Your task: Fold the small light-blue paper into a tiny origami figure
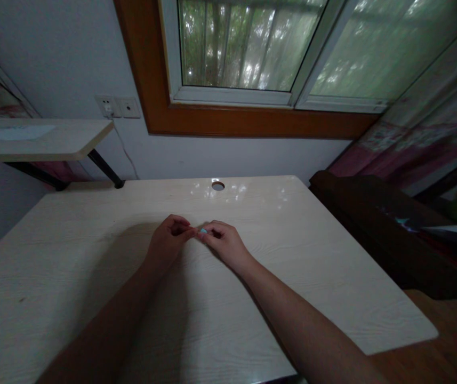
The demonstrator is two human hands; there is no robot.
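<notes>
Both hands meet over the middle of a pale wood-grain table point(324, 298). A tiny light-blue piece point(203, 231) shows at the fingertips of my right hand point(224, 240), pinched between thumb and forefinger; it is too small for me to tell its kind. My left hand point(169, 237) is closed in a pinch just to the left, its fingertips touching or almost touching the right ones. Whatever the left fingers hold, if anything, is too small to make out.
A raised shelf point(44, 140) on black legs stands at the table's back left. Near the back edge is a round cable hole point(218, 186). Wall sockets point(118, 106) and a window point(248, 48) lie behind. Dark furniture point(372, 229) stands at the right, beside a curtain point(424, 122).
</notes>
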